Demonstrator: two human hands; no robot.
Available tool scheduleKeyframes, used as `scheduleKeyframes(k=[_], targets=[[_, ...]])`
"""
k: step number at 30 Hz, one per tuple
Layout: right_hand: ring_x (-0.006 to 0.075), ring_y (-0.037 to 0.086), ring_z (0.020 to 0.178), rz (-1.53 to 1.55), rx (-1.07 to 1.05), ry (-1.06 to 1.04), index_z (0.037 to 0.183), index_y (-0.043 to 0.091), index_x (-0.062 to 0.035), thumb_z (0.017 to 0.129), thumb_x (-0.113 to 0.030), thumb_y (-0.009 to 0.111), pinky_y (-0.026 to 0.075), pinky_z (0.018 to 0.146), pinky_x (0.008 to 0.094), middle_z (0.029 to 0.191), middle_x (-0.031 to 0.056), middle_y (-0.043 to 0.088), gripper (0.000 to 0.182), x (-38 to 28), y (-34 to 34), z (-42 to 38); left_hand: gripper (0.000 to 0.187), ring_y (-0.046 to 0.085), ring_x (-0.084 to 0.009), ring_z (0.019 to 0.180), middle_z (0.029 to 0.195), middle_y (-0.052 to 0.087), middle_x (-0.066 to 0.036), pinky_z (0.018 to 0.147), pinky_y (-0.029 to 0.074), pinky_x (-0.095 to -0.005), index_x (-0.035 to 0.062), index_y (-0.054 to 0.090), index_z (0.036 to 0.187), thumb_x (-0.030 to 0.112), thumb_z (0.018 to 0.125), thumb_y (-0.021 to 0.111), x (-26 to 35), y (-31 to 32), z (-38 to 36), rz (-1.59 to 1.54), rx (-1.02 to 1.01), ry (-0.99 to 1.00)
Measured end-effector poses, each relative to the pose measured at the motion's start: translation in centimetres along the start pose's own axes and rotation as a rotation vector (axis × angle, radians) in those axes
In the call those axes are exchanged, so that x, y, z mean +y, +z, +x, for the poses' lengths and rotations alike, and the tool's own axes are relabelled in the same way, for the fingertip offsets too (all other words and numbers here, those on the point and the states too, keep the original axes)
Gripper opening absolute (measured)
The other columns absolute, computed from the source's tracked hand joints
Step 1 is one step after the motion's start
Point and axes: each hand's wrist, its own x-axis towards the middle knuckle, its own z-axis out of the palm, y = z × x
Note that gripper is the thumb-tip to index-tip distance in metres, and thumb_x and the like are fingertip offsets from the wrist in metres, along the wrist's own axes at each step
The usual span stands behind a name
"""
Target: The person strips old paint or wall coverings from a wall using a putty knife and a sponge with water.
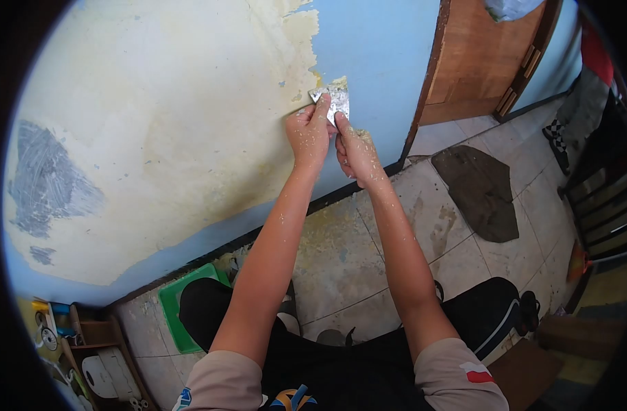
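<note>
Both my hands grip one metal scraper (337, 103), its flat blade spotted with paint bits and laid against the wall. My left hand (309, 133) pinches the blade's left side, thumb on top. The fingers of my right hand (357, 152) are wrapped round the lower end, whose handle is mostly hidden, with the thumb on the blade. Pale flakes cling to both hands and forearms. Around the blade runs the ragged edge between blue paint (375, 68) and the bare cream wall (190, 89).
A green plastic tray (169, 312) lies on the tiled floor by my knee. A dark cloth (479, 188) is spread near the wooden door (478, 61). At lower left stands a wooden shelf (97, 332) with items; a person (581, 109) stands at far right.
</note>
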Motion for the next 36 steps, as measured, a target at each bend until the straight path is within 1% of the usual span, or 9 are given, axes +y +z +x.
scheduleKeyframes(k=[3,6,9,20,22,24,31,34,36], targets=[[0.0088,0.024,0.034,-0.024,0.011,0.017,0.058,0.035,-0.0161,0.104,-0.058,0.048,0.018,0.033,0.0282,0.047,-0.0041,0.031,0.064,0.9,-0.1,0.1,0.037,0.055,-0.0110,0.051,0.059,0.058,-0.001,0.050,0.041,-0.0282,0.0019,0.065,0.069,0.025,0.097,0.073,-0.4,0.0,-0.2,0.022,0.012,-0.003],[0.0080,0.029,0.036,-0.008,-0.025,0.018,0.059,0.041,-0.0155,0.102,-0.059,0.053,0.021,0.034,0.0279,0.049,-0.0043,0.035,0.062,0.3,-0.4,-0.2,0.037,0.055,-0.0109,0.051,0.060,0.059,-0.002,0.050,0.041,-0.0278,0.0014,0.066,0.070,0.025,0.097,0.073,-0.3,0.1,0.3,0.008,0.010,-0.013],[0.0081,0.025,0.035,-0.052,-0.021,-0.021,0.058,0.035,-0.0162,0.104,-0.058,0.048,0.019,0.033,0.0280,0.048,-0.0049,0.031,0.064,-0.3,-0.2,0.5,0.035,0.055,-0.0108,0.051,0.061,0.060,-0.002,0.051,0.040,-0.0274,0.0015,0.068,0.072,0.026,0.097,0.073,0.3,0.0,0.3,0.009,0.005,-0.012],[0.0082,0.025,0.035,-0.050,0.027,0.005,0.058,0.035,-0.0165,0.104,-0.059,0.049,0.019,0.033,0.0279,0.048,-0.0046,0.031,0.064,0.3,0.0,-0.2,0.037,0.053,-0.0108,0.052,0.061,0.060,-0.002,0.051,0.040,-0.0276,0.0045,0.066,0.070,0.028,0.097,0.072,-0.1,0.1,-0.2,-0.051,0.022,-0.055],[0.0083,0.025,0.035,-0.038,0.016,0.015,0.058,0.035,-0.0165,0.104,-0.059,0.049,0.019,0.033,0.0279,0.048,-0.0046,0.031,0.064,0.6,-0.1,0.0,0.036,0.060,-0.0099,0.054,0.066,0.065,-0.003,0.048,0.044,-0.0256,-0.0004,0.072,0.078,0.029,0.098,0.072,-0.1,-0.5,0.1,0.001,-0.041,-0.029],[0.0085,0.029,0.036,-0.039,-0.008,-0.009,0.057,0.040,-0.0145,0.102,-0.057,0.054,0.022,0.034,0.0289,0.048,-0.0037,0.036,0.063,0.5,-0.5,0.3,0.036,0.060,-0.0104,0.054,0.066,0.064,-0.003,0.049,0.043,-0.0259,-0.0003,0.071,0.078,0.030,0.098,0.072,0.1,-0.5,0.1,0.011,-0.039,-0.064],[0.0094,0.029,0.034,0.002,-0.030,-0.025,0.058,0.041,-0.0140,0.102,-0.060,0.052,0.021,0.033,0.0291,0.047,-0.0029,0.036,0.064,-1.8,0.6,0.0,0.037,0.056,-0.0117,0.055,0.062,0.061,-0.003,0.053,0.041,-0.0279,0.0040,0.066,0.072,0.031,0.096,0.074,4.0,0.2,0.3,-0.045,-0.061,-0.087],[0.0096,0.029,0.034,0.042,-0.027,-0.028,0.058,0.041,-0.0144,0.102,-0.061,0.052,0.021,0.033,0.0289,0.047,-0.0028,0.036,0.064,-1.2,1.1,0.4,0.036,0.056,-0.0118,0.055,0.062,0.059,-0.002,0.053,0.042,-0.0277,0.0031,0.068,0.075,0.031,0.096,0.074,2.7,0.1,0.4,-0.029,-0.027,-0.069],[0.0090,0.024,0.033,0.049,0.016,0.036,0.058,0.035,-0.0166,0.103,-0.063,0.046,0.018,0.032,0.0278,0.048,-0.0039,0.031,0.066,0.2,1.4,0.0,0.036,0.056,-0.0118,0.055,0.062,0.058,-0.002,0.053,0.042,-0.0277,0.0029,0.068,0.076,0.032,0.096,0.074,1.2,-0.4,0.3,0.001,-0.012,-0.061]])
